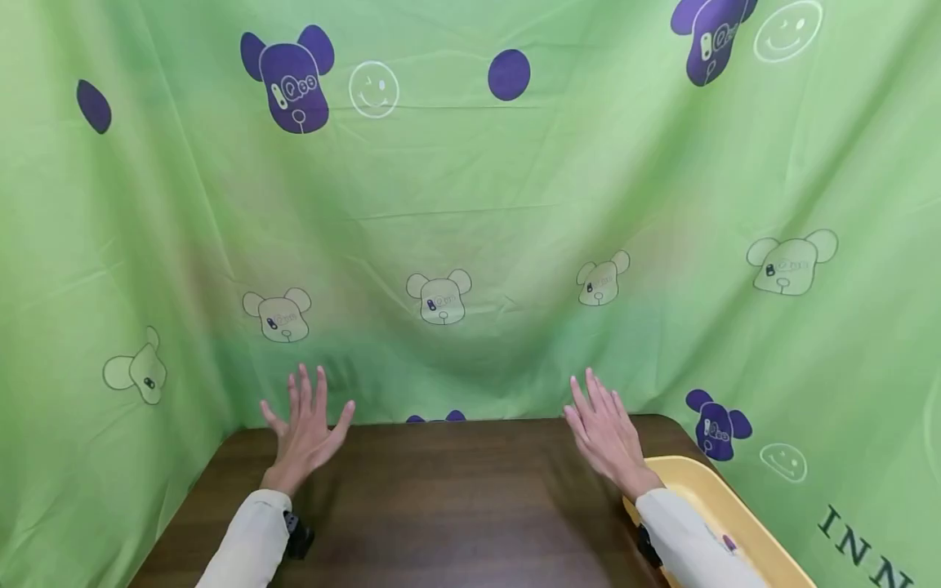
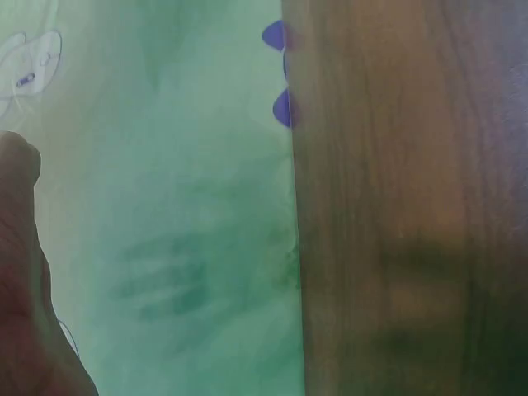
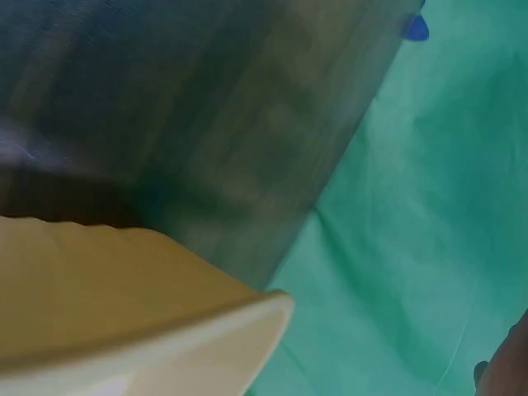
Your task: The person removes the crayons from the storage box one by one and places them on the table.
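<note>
Both hands are raised over the dark wooden table, and neither holds anything. On the left side, the left hand has its fingers and thumb spread apart. The right hand has straight fingers and is nearest to a yellow tray, whose near part lies under the right forearm. In the left wrist view only the edge of the left hand shows. A small bit of the right hand appears in the corner of the right wrist view, with the tray's rim at lower left.
A green cloth printed with bear heads and smiley faces hangs behind the table and along both sides. A small purple-red thing shows inside the tray, partly hidden by the right sleeve. Its kind is too small to tell.
</note>
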Demonstrator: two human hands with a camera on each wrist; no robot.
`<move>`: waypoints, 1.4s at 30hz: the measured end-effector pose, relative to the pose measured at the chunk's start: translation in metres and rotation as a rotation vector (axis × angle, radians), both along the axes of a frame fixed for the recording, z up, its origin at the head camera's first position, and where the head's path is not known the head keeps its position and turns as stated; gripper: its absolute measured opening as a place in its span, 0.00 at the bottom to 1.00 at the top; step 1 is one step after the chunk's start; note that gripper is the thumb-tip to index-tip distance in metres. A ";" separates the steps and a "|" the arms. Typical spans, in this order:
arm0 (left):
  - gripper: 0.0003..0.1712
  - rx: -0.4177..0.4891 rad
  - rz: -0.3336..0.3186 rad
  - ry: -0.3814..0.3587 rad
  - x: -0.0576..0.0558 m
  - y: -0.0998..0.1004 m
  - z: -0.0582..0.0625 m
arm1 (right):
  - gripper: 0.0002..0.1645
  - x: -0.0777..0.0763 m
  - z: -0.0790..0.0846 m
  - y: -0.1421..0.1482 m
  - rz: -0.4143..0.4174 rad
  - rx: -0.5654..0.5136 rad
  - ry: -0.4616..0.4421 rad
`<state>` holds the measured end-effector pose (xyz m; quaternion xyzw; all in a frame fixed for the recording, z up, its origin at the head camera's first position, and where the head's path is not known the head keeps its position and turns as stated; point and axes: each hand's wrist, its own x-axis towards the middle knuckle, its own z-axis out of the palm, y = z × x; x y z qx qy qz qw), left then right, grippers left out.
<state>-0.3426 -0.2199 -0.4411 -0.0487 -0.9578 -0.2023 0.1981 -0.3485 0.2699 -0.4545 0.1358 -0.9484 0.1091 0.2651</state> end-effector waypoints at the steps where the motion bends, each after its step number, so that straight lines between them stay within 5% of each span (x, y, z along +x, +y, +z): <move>1: 0.52 0.012 -0.001 -0.005 0.004 0.001 -0.001 | 0.36 0.003 -0.001 0.000 0.002 0.001 0.003; 18: 0.46 0.276 -0.066 -0.011 0.069 0.016 -0.015 | 0.42 0.077 -0.026 -0.011 0.078 -0.042 0.040; 25: 0.07 0.065 0.068 0.242 0.100 0.029 -0.017 | 0.50 0.113 -0.032 -0.014 0.081 -0.091 0.038; 27: 0.09 0.034 0.098 0.247 0.112 0.034 -0.016 | 0.51 0.125 -0.033 -0.014 0.087 -0.115 0.035; 30: 0.17 0.053 0.112 0.134 0.129 0.041 -0.013 | 0.51 0.143 -0.031 -0.012 0.083 -0.147 -0.003; 36: 0.26 0.243 0.091 -0.208 0.158 0.055 -0.011 | 0.49 0.173 -0.025 0.006 0.045 -0.205 -0.092; 42: 0.28 0.334 0.151 -0.326 0.180 0.062 -0.017 | 0.44 0.180 -0.017 0.065 -0.114 -0.259 -0.166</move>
